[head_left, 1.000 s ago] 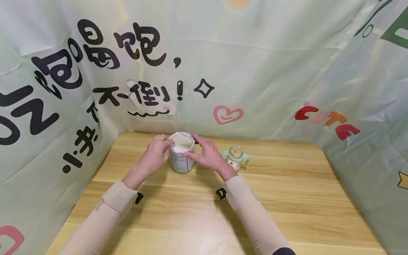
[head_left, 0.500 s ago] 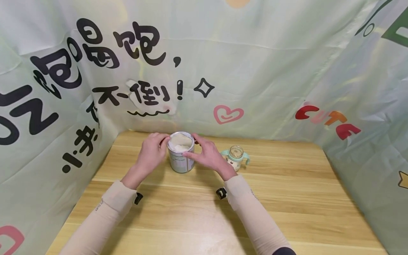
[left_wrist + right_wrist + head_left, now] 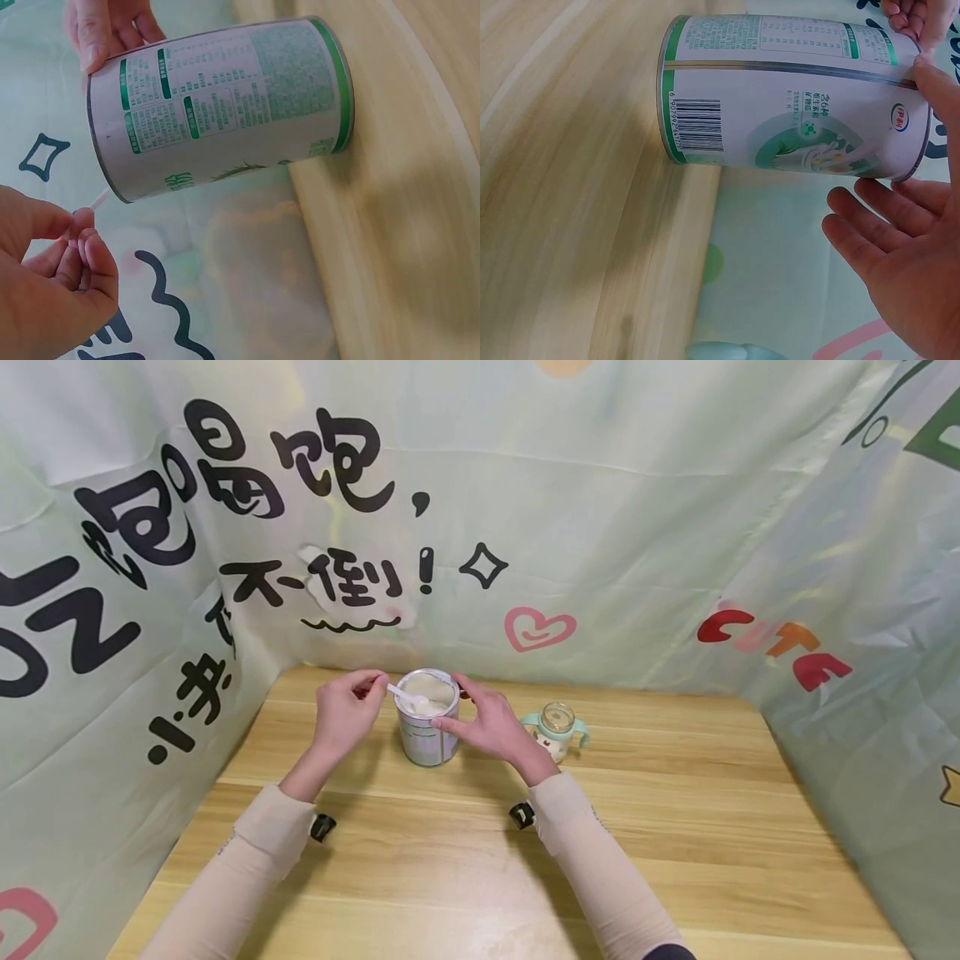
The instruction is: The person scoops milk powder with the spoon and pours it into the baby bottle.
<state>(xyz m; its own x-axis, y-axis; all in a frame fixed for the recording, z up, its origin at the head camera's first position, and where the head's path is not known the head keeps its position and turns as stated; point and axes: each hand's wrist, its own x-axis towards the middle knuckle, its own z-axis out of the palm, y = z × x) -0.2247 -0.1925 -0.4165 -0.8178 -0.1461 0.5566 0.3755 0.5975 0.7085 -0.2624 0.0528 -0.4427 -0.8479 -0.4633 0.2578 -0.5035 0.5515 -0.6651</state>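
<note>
An open can of milk powder stands upright near the table's back edge, pale powder visible inside it. My left hand, left of the can, pinches the handle of a small white scoop between thumb and fingertips. The scoop's other end reaches over the rim down to the powder. In the left wrist view only a short piece of the scoop handle shows beyond the fingertips. My right hand holds the can near its top, thumb on the near side and fingers on the far right side.
A baby bottle with mint-green handles stands uncapped just right of the can, partly behind my right wrist. Printed cloth hangs behind the wooden table and along both sides.
My left hand has drawn back to the left from the can's rim, and the white scoop now shows between it and the can. The right hand stays on the can.
</note>
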